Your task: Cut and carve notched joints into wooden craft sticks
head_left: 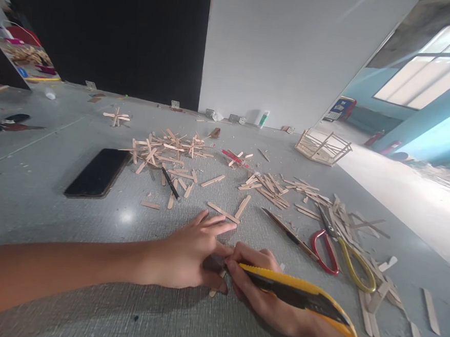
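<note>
My right hand (pixel 257 283) is wrapped round a yellow and black utility knife (pixel 297 289), its front end pointing left and down at the table. The blade is hidden behind my fingers. Close against it, my left hand (pixel 199 251) lies low on the table, thumb and index finger pinning a wooden craft stick (pixel 213 292) that shows only in part. The other left fingers stretch forward, towards two craft sticks (pixel 224 213) lying just past their tips.
Loose craft sticks (pixel 273 190) litter the table. A phone (pixel 99 172) and black pen (pixel 170 183) lie left; a pointed wooden-handled tool (pixel 290 233) and red-and-yellow-handled scissors (pixel 332 232) lie right. A small stick frame (pixel 322 147) stands near the far right edge. Upright panels (pixel 287 55) rise behind.
</note>
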### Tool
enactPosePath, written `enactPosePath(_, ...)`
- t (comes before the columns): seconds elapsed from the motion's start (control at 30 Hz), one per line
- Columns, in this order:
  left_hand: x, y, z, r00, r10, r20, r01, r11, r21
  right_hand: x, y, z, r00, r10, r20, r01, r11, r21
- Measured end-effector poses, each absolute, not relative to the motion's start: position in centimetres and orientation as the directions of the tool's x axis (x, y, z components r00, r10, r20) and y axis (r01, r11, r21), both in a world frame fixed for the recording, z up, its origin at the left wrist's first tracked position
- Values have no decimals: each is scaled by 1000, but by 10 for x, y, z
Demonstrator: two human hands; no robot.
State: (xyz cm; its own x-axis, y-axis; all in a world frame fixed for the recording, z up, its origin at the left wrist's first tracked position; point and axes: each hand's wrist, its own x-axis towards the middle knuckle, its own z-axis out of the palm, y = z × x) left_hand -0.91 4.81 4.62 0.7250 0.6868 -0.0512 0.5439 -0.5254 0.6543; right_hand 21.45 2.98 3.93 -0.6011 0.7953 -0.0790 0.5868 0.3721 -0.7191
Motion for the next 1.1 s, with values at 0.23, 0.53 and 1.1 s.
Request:
enactPosePath(0.23, -9, 47, 47, 730, 680, -68, 548, -523, 653, 213, 31, 45, -599, 790, -128, 594, 332, -733)
enactPosePath(0.53, -9, 49, 46, 729, 683, -45, 535, -529, 659, 213, 33, 40, -620, 782, -70, 576, 392, -718)
enactPosePath(1.1, -11, 46, 46, 722, 692, -16, 515, -522, 680, 213, 32, 37, -626, 779, -36, 568, 424, -706)
